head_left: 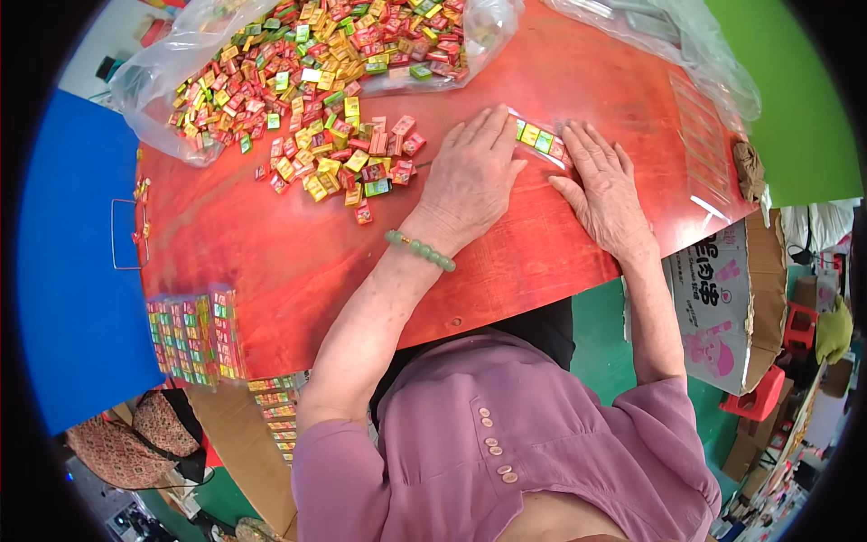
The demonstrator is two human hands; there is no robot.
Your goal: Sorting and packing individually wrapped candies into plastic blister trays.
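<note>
Head view: a clear sleeve (542,142) holding a row of small yellow and green candies lies on the red table (298,253), pinned flat between a person's left hand (470,176) and right hand (603,185), both open-palmed. Loose candies (348,154) spill from a plastic bag (172,81) nearby. Filling appears under way; more pieces likely needed.

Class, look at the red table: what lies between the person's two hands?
In the head view, a clear narrow sleeve of small coloured packets lies between the left hand and right hand, both pressing on it.
</note>
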